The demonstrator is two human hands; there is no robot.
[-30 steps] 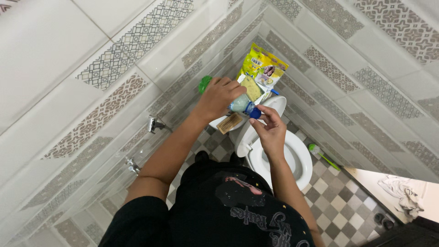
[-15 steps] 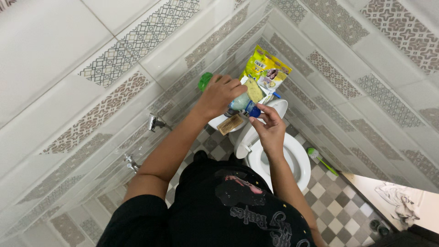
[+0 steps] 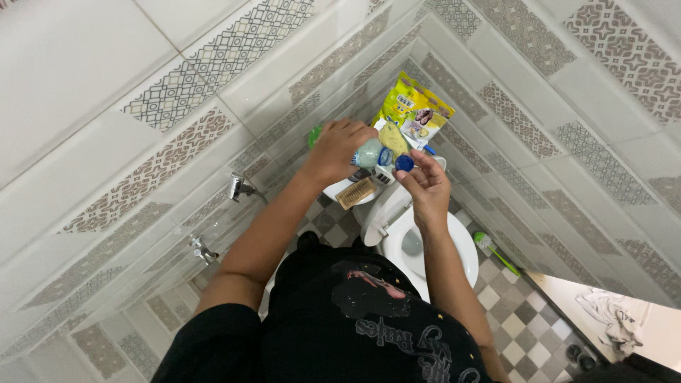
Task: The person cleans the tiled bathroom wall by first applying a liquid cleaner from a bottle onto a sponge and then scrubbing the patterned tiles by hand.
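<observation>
The left hand (image 3: 339, 147) is curled tight around a pale see-through plastic bottle (image 3: 369, 152) and holds it up over the back of the white toilet (image 3: 454, 248). The right hand (image 3: 424, 186) pinches a small round blue cap (image 3: 404, 163) between its fingertips, just beside the top of the bottle; the other fingers are loosely bent. The bottle looks open, so if it tips, what is inside could spill onto the toilet or the floor. The cap is small and held only at the tips, so it could slip and drop right into the open toilet bowl, which sits below the hands with its lid up. Things are packed close here. A yellow plastic packet with pictures on it (image 3: 413, 113) leans on the tiled wall behind the hands, and a brown scrub brush (image 3: 357, 193) lies on the white tank top under them. A bump from an elbow could knock either one down. A bit of something green (image 3: 314, 135) peeks out behind the left wrist; I cannot tell what it is. A green and white toilet brush (image 3: 491, 248) lies on the checked floor tiles near the bowl, where a foot could kick it. Two shiny metal taps (image 3: 240, 187) stick out of the wall on the left, well apart from the hands.
</observation>
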